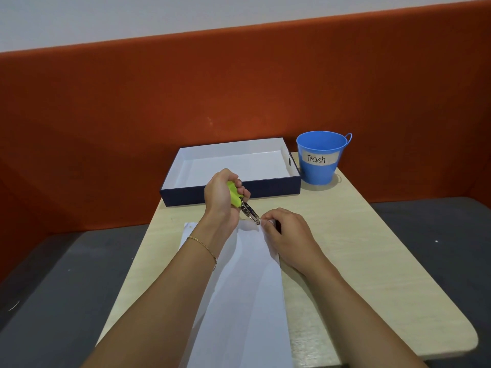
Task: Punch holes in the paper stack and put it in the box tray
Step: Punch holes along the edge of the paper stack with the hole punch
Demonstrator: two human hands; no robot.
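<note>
Paper stack (247, 288) is lying flat on the pale wood surface (345, 248), long way running from the near edge out toward the tray, right between the two forearms. Left hand (221, 200) is wrapped tight around the green handles of a hole punch (240, 201), fingers curled closed on it, and the metal nose of the punch sits right at the far edge of the stack, near the far right corner. Can't really tell from here whether the metal tip is biting through the sheets or just touching them. Right hand (288, 235) is just beside that tip, fingers pinched together on the far right corner of the paper, and the corner looks a bit lifted there. So both hands meet at the far end of the stack, with most of the paper stretching back toward the person.

The tray (231, 191) is just past the hands, dark blue outside, white inside, nothing visible in it. To its right, almost touching it, there's a blue bucket (320, 158) with a "Trash" label. There's a thin gold bracelet (206, 248) on the left wrist. An orange wall panel (239, 88) runs behind everything.
</note>
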